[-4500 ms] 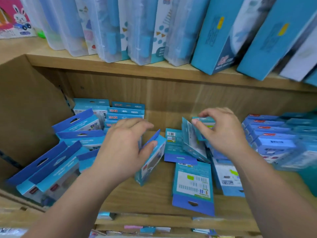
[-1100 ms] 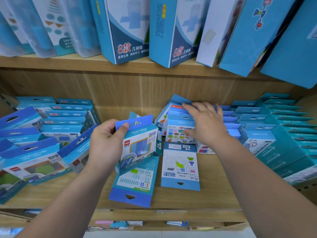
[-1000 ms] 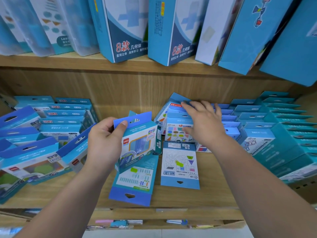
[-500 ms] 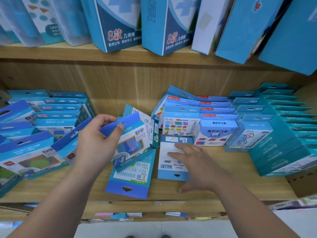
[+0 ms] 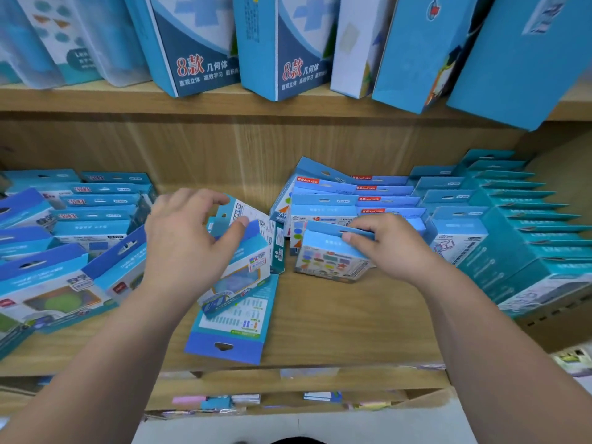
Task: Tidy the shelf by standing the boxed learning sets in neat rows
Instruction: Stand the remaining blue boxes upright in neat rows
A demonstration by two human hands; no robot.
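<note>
1. While L hand (image 5: 179, 248) keeps gripping the tilted windowed box (image 5: 243, 270), thumb clamped on its tab, a flat box (image 5: 237, 325) lies under it at the shelf (image 5: 336, 331) front.
2. R hand (image 5: 394, 248) now pinches the shapes box (image 5: 330, 257) upright, where 0.5 s ago it lay flat. It stands just before the mid row (image 5: 323, 203), so approx. one box is left to stand.
3. L fingertips are blurred; left rows (image 5: 64, 219) are cut off at the edge.

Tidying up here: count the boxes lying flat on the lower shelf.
1. The flat box lies face down at the front middle of the lower shelf, partly covered by the tilted box the left hand grips. More may be hidden under it.
</note>
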